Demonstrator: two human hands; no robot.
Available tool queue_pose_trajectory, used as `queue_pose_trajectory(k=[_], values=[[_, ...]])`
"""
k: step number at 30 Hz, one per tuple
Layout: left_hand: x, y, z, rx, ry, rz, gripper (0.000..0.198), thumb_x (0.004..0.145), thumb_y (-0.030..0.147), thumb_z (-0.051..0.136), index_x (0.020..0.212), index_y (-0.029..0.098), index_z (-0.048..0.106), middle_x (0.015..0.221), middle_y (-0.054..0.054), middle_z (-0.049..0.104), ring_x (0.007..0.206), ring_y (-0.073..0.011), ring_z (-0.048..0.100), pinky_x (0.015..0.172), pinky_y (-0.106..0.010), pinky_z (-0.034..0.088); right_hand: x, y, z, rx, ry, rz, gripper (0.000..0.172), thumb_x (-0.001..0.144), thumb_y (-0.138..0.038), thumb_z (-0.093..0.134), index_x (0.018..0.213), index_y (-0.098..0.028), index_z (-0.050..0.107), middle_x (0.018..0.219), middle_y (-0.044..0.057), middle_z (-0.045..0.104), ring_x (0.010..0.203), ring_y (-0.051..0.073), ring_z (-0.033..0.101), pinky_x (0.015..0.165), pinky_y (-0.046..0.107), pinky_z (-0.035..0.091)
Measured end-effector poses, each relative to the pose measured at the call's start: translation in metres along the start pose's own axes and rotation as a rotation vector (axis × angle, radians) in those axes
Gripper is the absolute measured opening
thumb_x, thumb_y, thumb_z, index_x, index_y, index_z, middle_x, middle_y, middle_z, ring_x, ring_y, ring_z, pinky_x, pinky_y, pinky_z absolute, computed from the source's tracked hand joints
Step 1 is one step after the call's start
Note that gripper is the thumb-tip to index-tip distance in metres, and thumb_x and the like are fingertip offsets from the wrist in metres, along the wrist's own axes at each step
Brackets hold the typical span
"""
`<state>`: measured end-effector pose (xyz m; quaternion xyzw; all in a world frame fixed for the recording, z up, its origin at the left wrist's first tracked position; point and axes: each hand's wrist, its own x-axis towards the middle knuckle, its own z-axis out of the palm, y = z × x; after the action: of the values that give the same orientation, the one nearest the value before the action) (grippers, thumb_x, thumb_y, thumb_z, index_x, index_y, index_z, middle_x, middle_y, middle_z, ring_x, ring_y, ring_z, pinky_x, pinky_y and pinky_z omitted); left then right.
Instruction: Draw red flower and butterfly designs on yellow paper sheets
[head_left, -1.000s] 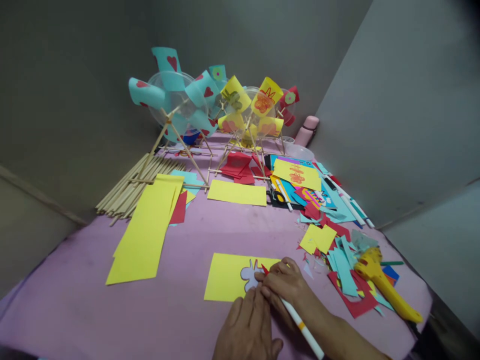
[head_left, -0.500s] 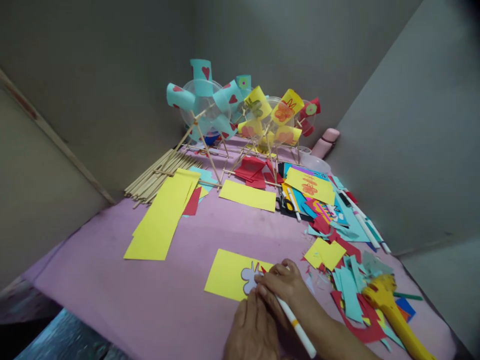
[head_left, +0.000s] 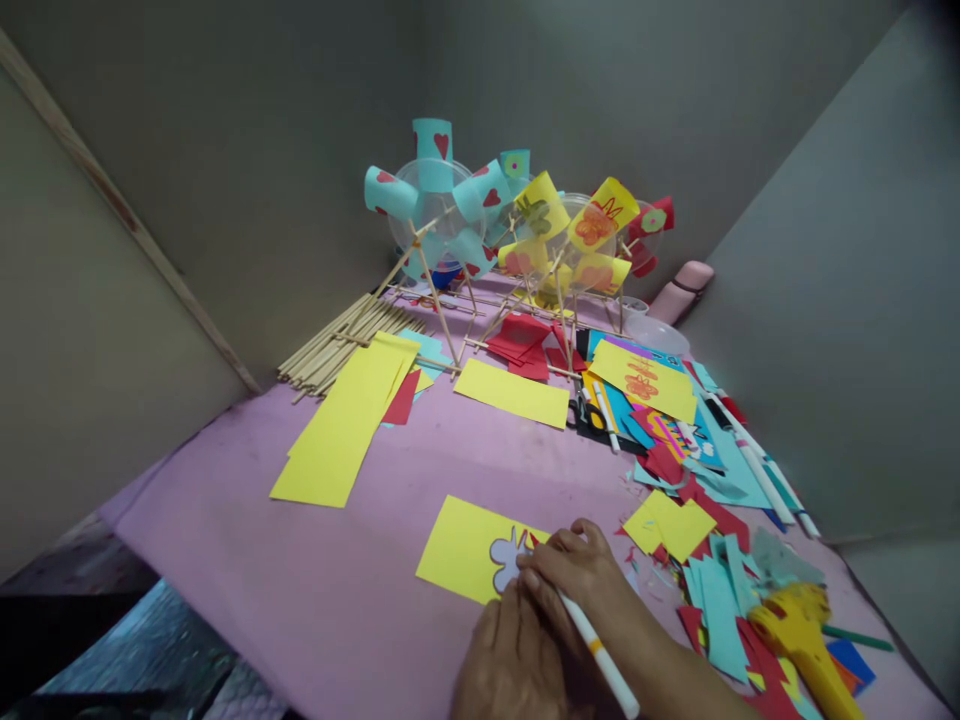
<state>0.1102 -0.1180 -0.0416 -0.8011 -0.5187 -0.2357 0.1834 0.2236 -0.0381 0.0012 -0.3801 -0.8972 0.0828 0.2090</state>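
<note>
A yellow paper rectangle (head_left: 457, 560) lies on the table in front of me. On it sits a pale lilac butterfly shape (head_left: 506, 563) with a dark outline, its right part covered by my fingers. My right hand (head_left: 585, 570) is closed on a white marker (head_left: 600, 655) with an orange band, the barrel slanting down toward me; its writing end is hidden in the fingers. A small red mark shows by the fingertips. My left hand (head_left: 510, 650) lies flat, fingers stretched out, with its tips at the lower edge of the butterfly shape and the yellow paper.
Paper wheels on stick stands (head_left: 431, 270) stand at the back beside bamboo sticks (head_left: 345, 345). Long yellow strips (head_left: 337, 430) lie left. To the right are scissors (head_left: 589, 412), paper scraps (head_left: 716, 600), markers (head_left: 757, 475) and a yellow glue gun (head_left: 802, 640). Walls close in behind.
The whole scene has shifted slightly right in view as the head turned. Both hands keep nearly the same place on the yellow paper, with the marker still in the right hand.
</note>
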Motion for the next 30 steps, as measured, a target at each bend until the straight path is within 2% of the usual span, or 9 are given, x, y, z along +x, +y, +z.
queue_pose_trajectory(k=[5, 9, 12, 15, 18, 21, 25, 27, 30], values=[[0.012, 0.006, -0.008, 0.127, 0.013, 0.0, 0.032, 0.091, 0.031, 0.044, 0.092, 0.013, 0.07, 0.09, -0.011, 0.073, 0.089, -0.0242, 0.066, 0.079, -0.035, 0.047, 0.001, 0.001, 0.0, 0.005, -0.015, -0.011, 0.031, 0.088, -0.011, 0.041, 0.061, -0.022, 0.054, 0.056, -0.002, 0.06, 0.061, 0.016, 0.052, 0.08, 0.036, 0.025], [0.017, 0.01, -0.008, 0.203, 0.045, 0.003, 0.019, 0.08, 0.018, 0.053, 0.088, 0.012, 0.069, 0.084, -0.01, 0.074, 0.083, -0.025, 0.067, 0.076, -0.036, 0.047, 0.003, 0.004, 0.004, 0.019, 0.057, -0.031, 0.035, 0.089, -0.011, 0.04, 0.059, -0.021, 0.053, 0.053, -0.002, 0.058, 0.058, 0.016, 0.051, 0.078, 0.035, 0.026], [0.018, 0.017, -0.002, 0.257, 0.083, -0.01, 0.021, 0.073, 0.01, 0.054, 0.089, 0.009, 0.068, 0.081, -0.011, 0.074, 0.079, -0.0264, 0.068, 0.075, -0.038, 0.045, 0.006, 0.005, 0.001, 0.057, 0.039, -0.038, 0.038, 0.093, -0.015, 0.037, 0.06, -0.021, 0.054, 0.054, -0.001, 0.059, 0.059, 0.016, 0.051, 0.078, 0.036, 0.027], [0.017, 0.022, 0.003, 0.289, 0.11, -0.02, 0.023, 0.069, 0.008, 0.052, 0.087, 0.008, 0.067, 0.078, -0.011, 0.074, 0.076, -0.0268, 0.069, 0.075, -0.039, 0.045, 0.01, 0.003, -0.014, 0.178, 0.006, -0.033, 0.037, 0.097, -0.024, 0.034, 0.069, -0.021, 0.059, 0.061, 0.002, 0.062, 0.063, 0.018, 0.052, 0.076, 0.037, 0.031], [0.017, 0.026, 0.006, 0.301, 0.124, -0.033, 0.02, 0.068, 0.011, 0.057, 0.085, 0.009, 0.067, 0.078, -0.011, 0.074, 0.076, -0.0268, 0.068, 0.075, -0.04, 0.044, 0.013, -0.002, -0.031, 0.442, -0.048, -0.004, 0.034, 0.099, -0.035, 0.033, 0.09, -0.022, 0.064, 0.072, 0.004, 0.066, 0.07, 0.02, 0.056, 0.069, 0.033, 0.037], [0.018, 0.027, 0.007, 0.306, 0.136, -0.04, 0.022, 0.075, 0.029, 0.062, 0.084, 0.009, 0.067, 0.076, -0.012, 0.073, 0.075, -0.0279, 0.068, 0.073, -0.04, 0.045, 0.013, -0.007, -0.032, 0.747, -0.094, 0.192, 0.036, 0.1, -0.041, 0.032, 0.09, -0.021, 0.061, 0.08, 0.005, 0.065, 0.071, 0.018, 0.06, 0.066, 0.029, 0.044], [0.018, 0.026, 0.008, 0.3, 0.132, -0.023, 0.044, 0.083, 0.048, 0.051, 0.084, 0.007, 0.068, 0.077, -0.015, 0.073, 0.073, -0.0284, 0.069, 0.069, -0.039, 0.044, 0.017, -0.009, -0.011, 1.138, -0.171, 0.537, 0.038, 0.093, -0.052, 0.047, 0.071, -0.021, 0.044, 0.063, -0.004, 0.048, 0.055, 0.012, 0.05, 0.052, 0.022, 0.043], [0.017, 0.025, 0.008, 0.296, 0.128, -0.012, 0.045, 0.084, 0.048, 0.049, 0.082, 0.008, 0.068, 0.075, -0.014, 0.073, 0.072, -0.0275, 0.069, 0.068, -0.037, 0.043, 0.019, -0.009, -0.001, 1.201, -0.176, 0.579, 0.043, 0.089, -0.057, 0.05, 0.067, -0.021, 0.04, 0.061, -0.006, 0.043, 0.053, 0.01, 0.046, 0.052, 0.022, 0.043], [0.016, 0.025, 0.008, 0.28, 0.119, -0.004, 0.04, 0.084, 0.046, 0.049, 0.079, 0.011, 0.068, 0.072, -0.012, 0.073, 0.068, -0.0255, 0.069, 0.066, -0.035, 0.043, 0.021, -0.008, 0.006, 1.126, -0.201, 0.527, 0.048, 0.087, -0.062, 0.048, 0.063, -0.021, 0.04, 0.056, -0.006, 0.041, 0.051, 0.01, 0.044, 0.048, 0.021, 0.038]])
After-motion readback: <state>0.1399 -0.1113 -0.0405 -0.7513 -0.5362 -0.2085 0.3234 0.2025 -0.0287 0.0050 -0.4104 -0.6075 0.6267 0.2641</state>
